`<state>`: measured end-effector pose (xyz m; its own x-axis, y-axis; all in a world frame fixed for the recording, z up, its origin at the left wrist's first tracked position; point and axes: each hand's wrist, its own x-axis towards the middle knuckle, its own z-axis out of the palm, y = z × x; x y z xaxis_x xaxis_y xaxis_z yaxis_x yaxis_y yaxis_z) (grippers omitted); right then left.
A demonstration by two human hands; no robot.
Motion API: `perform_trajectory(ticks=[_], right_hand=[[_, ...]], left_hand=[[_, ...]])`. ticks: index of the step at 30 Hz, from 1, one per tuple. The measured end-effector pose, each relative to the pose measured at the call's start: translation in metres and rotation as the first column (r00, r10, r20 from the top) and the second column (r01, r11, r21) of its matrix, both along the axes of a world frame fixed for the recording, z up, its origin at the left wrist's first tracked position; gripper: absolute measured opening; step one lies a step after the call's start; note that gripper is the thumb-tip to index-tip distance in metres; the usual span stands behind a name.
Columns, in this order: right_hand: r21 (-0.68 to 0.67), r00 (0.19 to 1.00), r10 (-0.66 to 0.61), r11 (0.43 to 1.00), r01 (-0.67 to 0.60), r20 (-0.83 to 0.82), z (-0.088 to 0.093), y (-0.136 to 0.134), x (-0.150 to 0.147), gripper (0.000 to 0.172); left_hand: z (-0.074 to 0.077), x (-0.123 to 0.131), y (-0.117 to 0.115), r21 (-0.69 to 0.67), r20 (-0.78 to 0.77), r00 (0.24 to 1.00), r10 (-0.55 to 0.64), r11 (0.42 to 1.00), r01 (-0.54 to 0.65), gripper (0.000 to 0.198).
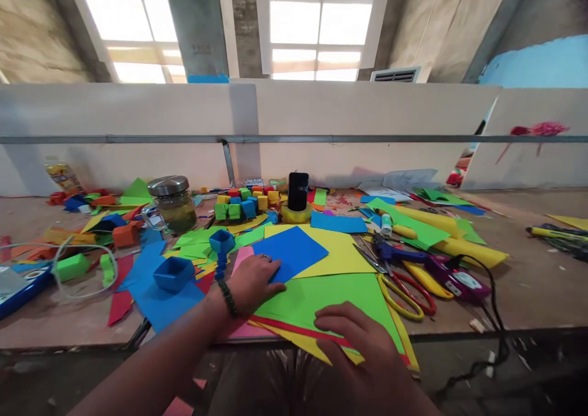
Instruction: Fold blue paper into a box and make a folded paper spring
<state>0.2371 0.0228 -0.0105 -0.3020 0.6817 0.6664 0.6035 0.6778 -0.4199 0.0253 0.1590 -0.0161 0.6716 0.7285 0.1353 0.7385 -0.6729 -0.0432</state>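
Observation:
My left hand [255, 279], with a ring and a dark beaded bracelet, lies over the left part of a blue square sheet [298, 249]. Its fingers are stretched out and press flat on the sheet. Under the blue square are a yellow sheet [346, 253] and a green sheet [340, 296], with red and yellow edges showing below. My right hand [361, 342] is by the front edge of the green sheet, its fingers apart and nothing in them. Close to my left wrist stand a small blue open box [222, 242] and a larger blue open box [173, 274].
Right of the sheets lie yellow-handled scissors [404, 302], red-handled scissors [425, 293] and a purple-and-blue glue gun [459, 281] with a black cord. Behind are a phone [298, 190] on a tape roll [295, 214], several coloured cubes [248, 208] and a lidded glass jar [177, 211].

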Motion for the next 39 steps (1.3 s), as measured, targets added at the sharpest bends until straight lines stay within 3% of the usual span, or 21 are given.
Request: perform_trajectory(ticks=[2, 4, 9, 13, 17, 19, 21, 25, 28, 30, 35, 39], right_hand=[[0.029, 0.998, -0.066, 0.997, 0.066, 0.018, 0.003, 0.009, -0.004, 0.014], [0.041, 0.989, -0.133, 0.991, 0.130, 0.065, 0.000, 0.019, -0.010, 0.016], [0.076, 0.969, -0.209, 0.977, 0.200, 0.129, -0.021, 0.036, -0.023, 0.037], [0.021, 0.981, -0.189, 0.982, 0.188, 0.049, -0.034, 0.041, -0.027, 0.049], [-0.026, 0.991, -0.131, 0.991, 0.130, -0.030, -0.030, 0.037, -0.017, 0.025], [-0.071, 0.986, -0.150, 0.987, 0.145, -0.073, -0.023, 0.032, -0.006, 0.024], [-0.102, 0.983, -0.150, 0.985, 0.139, -0.104, -0.019, 0.028, 0.008, 0.032], [-0.227, 0.996, -0.088, 0.970, 0.085, -0.002, -0.023, 0.029, 0.027, 0.035], [-0.187, 0.970, -0.156, 0.964, 0.190, 0.186, -0.029, 0.032, 0.033, 0.031], [-0.160, 0.959, -0.180, 0.963, 0.217, 0.218, -0.031, 0.033, 0.037, 0.031], [-0.220, 0.983, -0.137, 0.962, 0.161, 0.119, -0.032, 0.031, 0.047, 0.043], [-0.207, 0.972, -0.128, 0.964, 0.169, 0.194, -0.036, 0.032, 0.050, 0.032]], left_hand=[[0.000, 0.007, -0.010, 0.046, -0.059, 0.998, 0.018, 0.999, -0.015, 0.027], [-0.002, 0.014, -0.021, 0.059, -0.129, 0.991, -0.034, 0.997, 0.042, 0.015], [-0.002, 0.025, -0.046, 0.149, -0.139, 0.990, -0.030, 0.988, 0.051, 0.009], [0.009, 0.035, -0.073, 0.253, 0.004, 0.997, -0.073, 0.965, 0.070, 0.010], [0.020, 0.029, -0.089, 0.306, 0.260, 0.934, -0.246, 0.938, 0.162, 0.010], [0.021, 0.016, -0.088, 0.243, 0.368, 0.889, -0.273, 0.951, 0.191, 0.035], [0.017, 0.000, -0.082, 0.215, 0.424, 0.886, -0.191, 0.971, 0.106, 0.046], [-0.005, -0.018, -0.072, 0.120, 0.384, 0.910, -0.158, 0.985, 0.120, 0.017], [-0.016, -0.018, -0.072, 0.083, 0.363, 0.916, -0.169, 0.985, 0.148, 0.020], [-0.017, -0.017, -0.072, 0.070, 0.400, 0.903, -0.161, 0.987, 0.145, 0.019], [-0.012, -0.021, -0.069, 0.069, 0.417, 0.901, -0.120, 0.993, 0.100, 0.034], [-0.015, -0.021, -0.067, 0.011, 0.362, 0.925, -0.116, 0.993, 0.120, 0.034]])
